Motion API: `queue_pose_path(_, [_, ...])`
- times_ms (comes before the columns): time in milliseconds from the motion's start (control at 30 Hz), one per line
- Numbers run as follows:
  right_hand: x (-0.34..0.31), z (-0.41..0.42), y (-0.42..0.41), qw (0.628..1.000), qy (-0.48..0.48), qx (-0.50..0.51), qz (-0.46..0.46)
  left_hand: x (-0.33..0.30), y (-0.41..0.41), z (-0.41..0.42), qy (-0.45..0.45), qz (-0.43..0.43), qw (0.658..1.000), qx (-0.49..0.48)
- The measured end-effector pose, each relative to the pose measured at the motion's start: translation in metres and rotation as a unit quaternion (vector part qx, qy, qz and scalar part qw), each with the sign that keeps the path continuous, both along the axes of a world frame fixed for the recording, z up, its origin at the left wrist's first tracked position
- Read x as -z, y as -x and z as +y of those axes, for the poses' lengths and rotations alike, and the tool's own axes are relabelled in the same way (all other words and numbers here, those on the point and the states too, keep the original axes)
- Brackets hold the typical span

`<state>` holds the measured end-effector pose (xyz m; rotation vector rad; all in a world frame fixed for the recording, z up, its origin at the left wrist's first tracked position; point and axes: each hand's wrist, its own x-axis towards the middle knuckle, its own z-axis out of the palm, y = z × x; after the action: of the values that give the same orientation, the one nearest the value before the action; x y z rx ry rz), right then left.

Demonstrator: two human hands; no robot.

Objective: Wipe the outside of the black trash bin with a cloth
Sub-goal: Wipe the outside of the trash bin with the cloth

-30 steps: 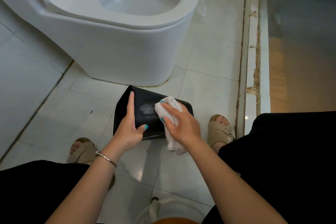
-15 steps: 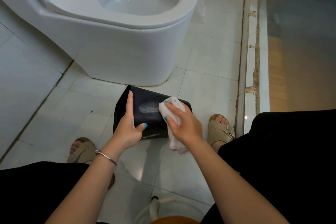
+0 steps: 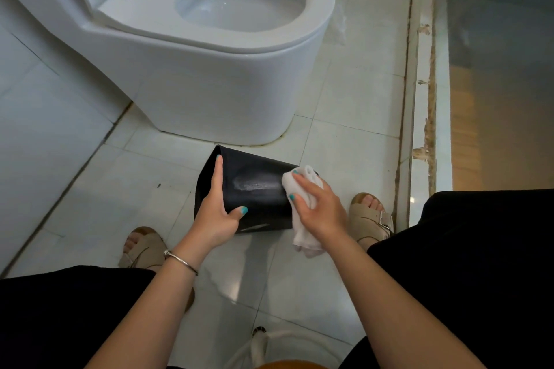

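Note:
The black trash bin (image 3: 257,189) lies on its side on the white tiled floor, just in front of the toilet. A pale wet streak crosses its upper face. My left hand (image 3: 217,213) holds the bin's left end, fingers straight along the edge and thumb hooked over the near side. My right hand (image 3: 317,207) presses a crumpled white cloth (image 3: 302,181) against the bin's right end. Part of the cloth hangs down below the hand.
A white toilet (image 3: 209,69) with its seat down stands directly behind the bin. My sandalled feet (image 3: 371,219) flank the bin. A raised threshold with flaking edges (image 3: 425,99) runs along the right. A white wall (image 3: 36,129) is on the left.
My right hand has slid the cloth rightward across the bin, from near its middle to its right end, leaving a longer wet streak. The left hand has kept its hold.

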<state>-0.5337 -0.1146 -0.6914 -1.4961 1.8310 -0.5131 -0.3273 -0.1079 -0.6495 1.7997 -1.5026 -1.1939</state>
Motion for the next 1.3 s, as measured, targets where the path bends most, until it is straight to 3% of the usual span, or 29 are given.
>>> queue_pose_path(100, [-0.005, -0.003, -0.008, 1.000, -0.004, 0.000, 0.020, -0.001, 0.005, 0.001, 0.002, -0.008, 1.000, 0.015])
queue_pose_path(333, [-0.032, -0.013, -0.047, 0.986, 0.085, -0.146, 0.008, 0.009, 0.001, 0.001, 0.000, -0.037, 0.999, 0.029])
queue_pose_path(567, [-0.002, -0.020, 0.006, 0.998, -0.043, 0.032, 0.034, -0.002, 0.009, 0.000, 0.007, -0.002, 0.999, 0.033])
queue_pose_path(667, [-0.009, -0.023, 0.000, 0.997, -0.044, 0.017, 0.061, -0.004, 0.013, -0.001, 0.010, -0.024, 0.999, 0.039])
queue_pose_path(867, [-0.039, -0.019, -0.052, 0.989, 0.087, -0.116, 0.014, -0.001, 0.011, -0.003, 0.019, -0.038, 0.997, 0.056])
queue_pose_path(1000, [-0.024, -0.021, -0.035, 0.996, 0.058, -0.066, -0.001, -0.003, 0.006, -0.002, 0.017, -0.020, 0.998, 0.049])
queue_pose_path(1200, [0.000, -0.024, 0.003, 0.995, -0.054, 0.084, 0.001, -0.006, 0.007, -0.005, 0.001, -0.015, 0.998, 0.068])
queue_pose_path(1300, [-0.002, -0.019, -0.007, 0.996, -0.051, 0.065, 0.032, -0.010, 0.002, -0.005, -0.004, -0.041, 0.996, 0.083])
